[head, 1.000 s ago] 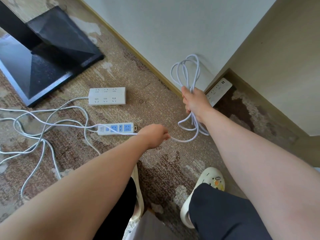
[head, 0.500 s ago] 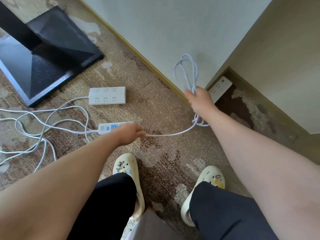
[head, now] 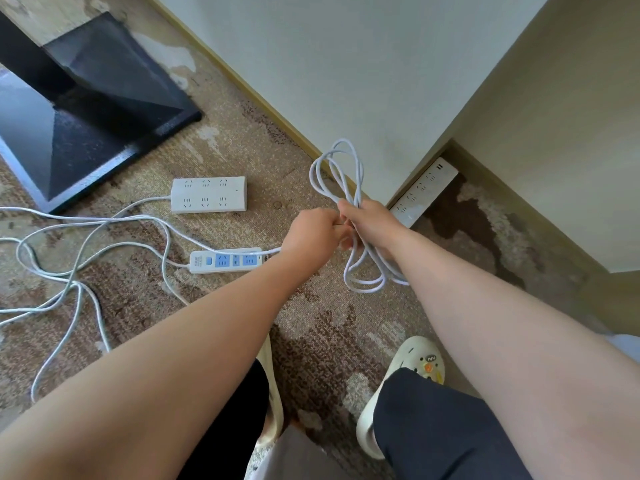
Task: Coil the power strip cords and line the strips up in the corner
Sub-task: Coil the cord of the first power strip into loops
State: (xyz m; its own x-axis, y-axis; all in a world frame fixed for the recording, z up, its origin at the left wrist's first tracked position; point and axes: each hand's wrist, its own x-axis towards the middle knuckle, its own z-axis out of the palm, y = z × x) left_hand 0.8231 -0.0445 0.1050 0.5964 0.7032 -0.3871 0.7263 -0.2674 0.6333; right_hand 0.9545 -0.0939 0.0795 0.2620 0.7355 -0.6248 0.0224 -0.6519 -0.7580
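Observation:
My right hand (head: 370, 223) grips a bundle of white cord loops (head: 341, 174) that stick up above the fist and hang below it. My left hand (head: 313, 233) is against the right one, pinching the same cord where it runs off to the blue-socket strip (head: 227, 260) on the carpet. A wider white strip (head: 209, 195) lies behind it, its cord trailing left. A third white strip (head: 424, 189) lies along the wall in the corner.
Loose white cords (head: 69, 268) sprawl over the carpet at the left. A black stand base (head: 86, 126) sits at the upper left. My two cream clogs (head: 408, 372) stand on the floor below my arms. Walls meet at the corner on the right.
My left hand moved right from the blue-socket strip to meet my right hand, bringing cord with it. The hanging loops below my right hand have grown.

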